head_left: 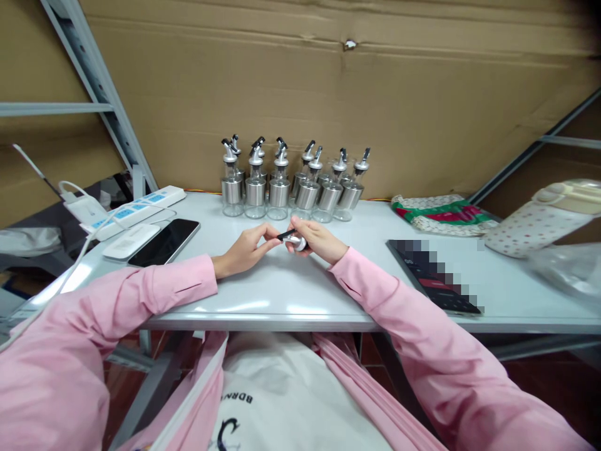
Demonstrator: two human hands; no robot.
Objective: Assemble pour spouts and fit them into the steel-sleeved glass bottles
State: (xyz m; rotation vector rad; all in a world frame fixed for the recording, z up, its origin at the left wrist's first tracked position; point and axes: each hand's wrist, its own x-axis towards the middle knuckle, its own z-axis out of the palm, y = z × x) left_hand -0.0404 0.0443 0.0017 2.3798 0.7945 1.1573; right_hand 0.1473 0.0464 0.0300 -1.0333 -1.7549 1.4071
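Observation:
Above the front middle of the table, my right hand [320, 240] is closed around a silver pourer spout [297, 242] with a black flap. The fingertips of my left hand [248, 249] pinch the black flap [286, 235] at the spout's left end. Part of the spout is hidden under my right fingers. Behind my hands stand several glass oil bottles [255, 191] with brushed steel sleeves, each topped with a silver pourer and a black flap.
On the left lie a smartphone [165, 242], a white flat device [132, 242] and a power strip [136, 210] with cables. To the right are a dark tablet-like panel [429, 279], a patterned cloth [444, 214], a dotted bottle [526, 224] and a plastic bag [570, 266]. Cardboard [263, 81] backs the table [263, 299].

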